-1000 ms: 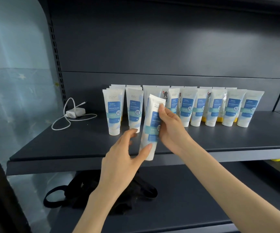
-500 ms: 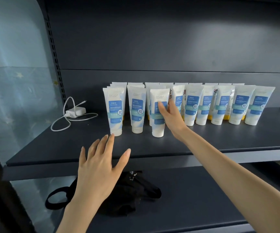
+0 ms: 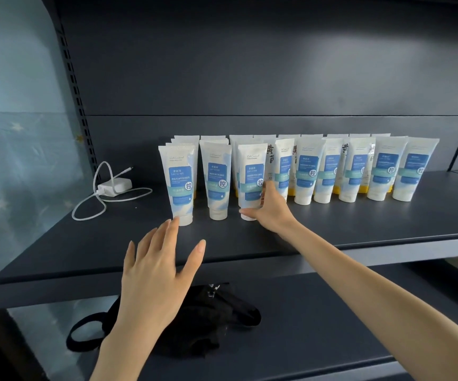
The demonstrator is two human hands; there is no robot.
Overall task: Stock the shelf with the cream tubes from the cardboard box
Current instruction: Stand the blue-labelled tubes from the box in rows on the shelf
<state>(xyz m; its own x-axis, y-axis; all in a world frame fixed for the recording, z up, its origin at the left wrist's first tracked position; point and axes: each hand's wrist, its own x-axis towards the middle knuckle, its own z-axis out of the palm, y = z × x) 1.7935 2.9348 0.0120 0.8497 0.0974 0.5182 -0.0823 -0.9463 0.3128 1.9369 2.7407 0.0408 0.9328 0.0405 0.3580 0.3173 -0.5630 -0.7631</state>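
Several white cream tubes with blue labels [image 3: 381,171] stand cap-down in rows on the dark shelf [image 3: 359,232]. My right hand [image 3: 273,213] grips the foot of the third front tube from the left [image 3: 251,171], with the thumb across its cap and the fingers along its right side. The tube stands upright on the shelf. My left hand [image 3: 159,265] hovers open, fingers spread, over the shelf's front edge just below the leftmost tube [image 3: 179,182], holding nothing. The cardboard box is out of view.
A white charger with a looped cable [image 3: 115,185] lies on the shelf left of the tubes. A black bag with straps [image 3: 208,320] sits on the lower shelf under my left hand. Bare shelf surface lies in front of the tubes and at the far right.
The tube went from both hands to standing in the front row. My left hand let go and drew back open. My right hand slid down from the tube's label to its foot.
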